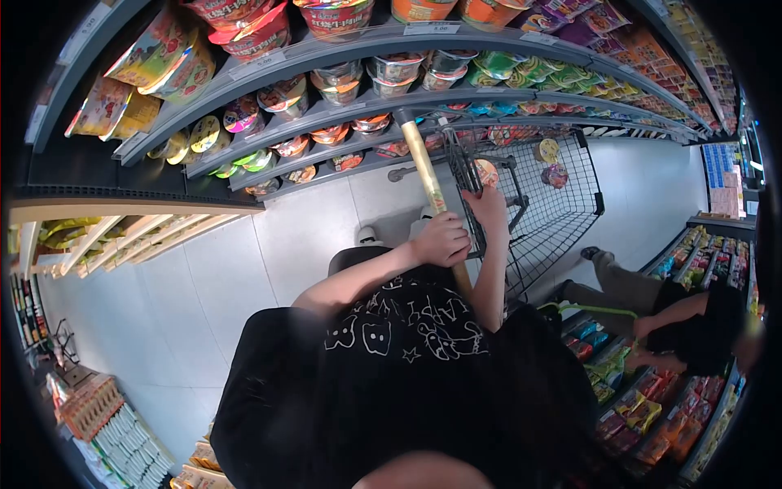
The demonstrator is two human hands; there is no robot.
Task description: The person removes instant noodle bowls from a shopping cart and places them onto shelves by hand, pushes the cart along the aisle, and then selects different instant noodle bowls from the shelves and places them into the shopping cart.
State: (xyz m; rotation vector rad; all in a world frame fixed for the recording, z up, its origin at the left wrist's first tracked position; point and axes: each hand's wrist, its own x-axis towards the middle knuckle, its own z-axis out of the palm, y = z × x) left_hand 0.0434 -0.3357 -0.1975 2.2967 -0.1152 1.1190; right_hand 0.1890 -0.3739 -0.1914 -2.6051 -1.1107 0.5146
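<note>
A shopping cart's pale yellow handle bar [425,169] slants down toward my body. My left hand [442,239] is closed around its lower part. Just beyond the bar, over the near end of the wire cart [544,191], my right hand [489,209] grips a round instant noodle cup [486,173]; part of the cup is hidden by the fingers. Inside the basket lie a yellow-lidded cup [548,150] and a reddish-purple cup [555,176], close to each other.
Shelves [350,102] of noodle cups and packets curve across the front. A person in dark clothes [692,326] reaches toward the snack shelves [631,399] at the right, near a green handle. Wooden racks [122,244] stand left, beside the tiled floor [204,285].
</note>
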